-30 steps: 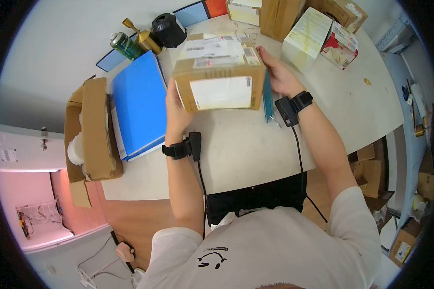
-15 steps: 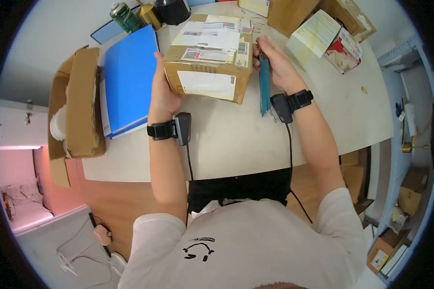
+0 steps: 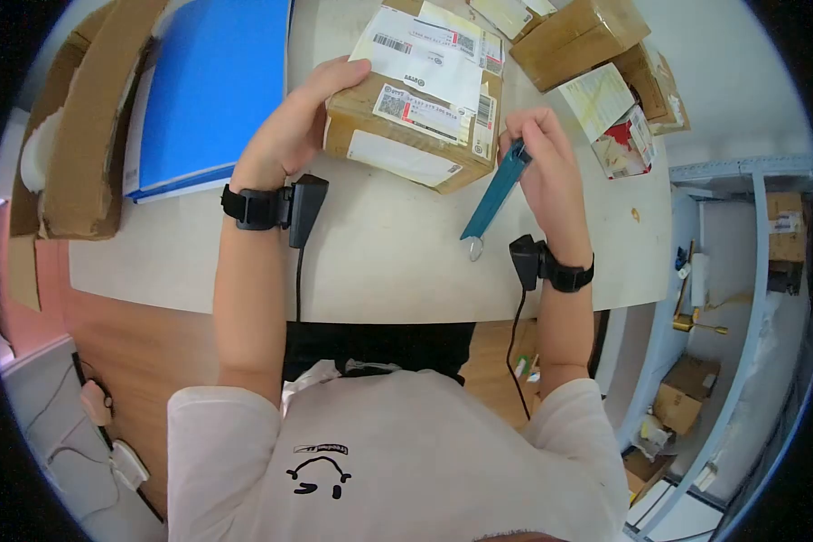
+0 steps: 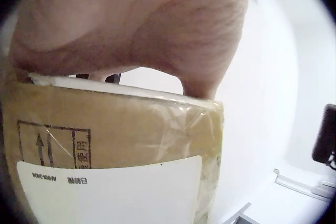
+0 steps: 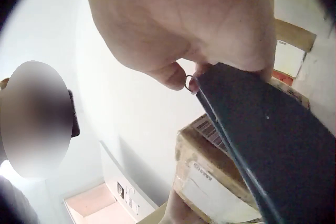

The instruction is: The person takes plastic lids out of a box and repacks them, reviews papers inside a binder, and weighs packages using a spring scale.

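A taped cardboard box (image 3: 411, 95) with white shipping labels sits on the table (image 3: 379, 244). My left hand (image 3: 289, 117) grips its left side, thumb over the top edge. In the left wrist view, the palm arches over the box edge. To the right of the box, my right hand (image 3: 546, 172) pinches a long, flat teal object (image 3: 497, 194) near a small metal ring (image 5: 187, 82) at its upper end. This object slants down toward the table, with a clear loop at its lower end. Its exact kind I cannot tell.
A blue folder (image 3: 212, 90) lies left of the box, beside an open long carton (image 3: 95, 126) with white contents. At the back right stand a brown box (image 3: 583, 41) and a red-and-white box (image 3: 625, 149). Shelves (image 3: 750, 190) stand beyond the table's right edge.
My right hand has left the box's right side and now holds the teal object off to the right. My left thumb has moved onto the box top. The head view has shifted.
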`<action>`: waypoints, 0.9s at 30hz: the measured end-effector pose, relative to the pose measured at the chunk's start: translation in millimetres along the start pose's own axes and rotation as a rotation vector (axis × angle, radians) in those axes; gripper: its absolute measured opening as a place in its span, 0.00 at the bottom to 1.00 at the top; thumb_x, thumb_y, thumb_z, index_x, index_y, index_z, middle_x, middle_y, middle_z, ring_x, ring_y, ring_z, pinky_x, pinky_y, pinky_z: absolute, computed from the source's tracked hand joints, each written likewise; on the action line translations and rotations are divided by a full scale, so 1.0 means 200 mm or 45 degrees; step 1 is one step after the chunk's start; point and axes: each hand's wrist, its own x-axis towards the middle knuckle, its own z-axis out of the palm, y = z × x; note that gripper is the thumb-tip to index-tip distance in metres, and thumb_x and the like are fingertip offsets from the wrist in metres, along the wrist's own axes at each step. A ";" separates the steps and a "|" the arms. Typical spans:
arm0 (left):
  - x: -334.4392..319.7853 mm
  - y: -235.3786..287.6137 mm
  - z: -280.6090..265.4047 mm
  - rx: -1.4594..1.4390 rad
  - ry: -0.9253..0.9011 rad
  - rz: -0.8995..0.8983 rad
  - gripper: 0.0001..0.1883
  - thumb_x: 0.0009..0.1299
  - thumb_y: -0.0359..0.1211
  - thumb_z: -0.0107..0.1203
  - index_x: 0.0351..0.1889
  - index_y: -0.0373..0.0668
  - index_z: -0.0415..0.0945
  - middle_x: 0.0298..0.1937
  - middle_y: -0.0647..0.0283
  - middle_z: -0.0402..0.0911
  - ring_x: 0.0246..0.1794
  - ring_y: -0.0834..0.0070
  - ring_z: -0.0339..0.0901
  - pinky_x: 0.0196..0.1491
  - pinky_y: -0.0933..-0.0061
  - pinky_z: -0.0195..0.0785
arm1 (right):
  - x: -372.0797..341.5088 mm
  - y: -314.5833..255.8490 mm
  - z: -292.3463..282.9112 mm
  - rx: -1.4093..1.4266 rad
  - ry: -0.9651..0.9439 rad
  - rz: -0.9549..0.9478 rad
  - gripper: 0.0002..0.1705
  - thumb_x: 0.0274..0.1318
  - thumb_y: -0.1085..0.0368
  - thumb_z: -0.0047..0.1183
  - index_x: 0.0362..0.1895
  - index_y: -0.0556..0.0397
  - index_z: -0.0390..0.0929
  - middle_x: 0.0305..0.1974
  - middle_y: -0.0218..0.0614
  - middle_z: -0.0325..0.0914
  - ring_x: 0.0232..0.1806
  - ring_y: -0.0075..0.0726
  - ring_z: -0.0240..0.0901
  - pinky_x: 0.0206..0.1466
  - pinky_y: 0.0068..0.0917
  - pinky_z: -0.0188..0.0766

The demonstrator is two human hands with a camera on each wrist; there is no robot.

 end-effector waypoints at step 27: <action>-0.03 -0.01 0.01 0.139 0.028 0.122 0.58 0.62 0.56 0.67 0.77 0.28 0.47 0.66 0.45 0.68 0.67 0.61 0.67 0.66 0.67 0.61 | -0.13 0.04 0.26 -1.299 0.295 -1.082 0.14 0.36 0.73 0.74 0.32 0.50 0.87 0.30 0.31 0.77 0.31 0.36 0.70 0.31 0.31 0.66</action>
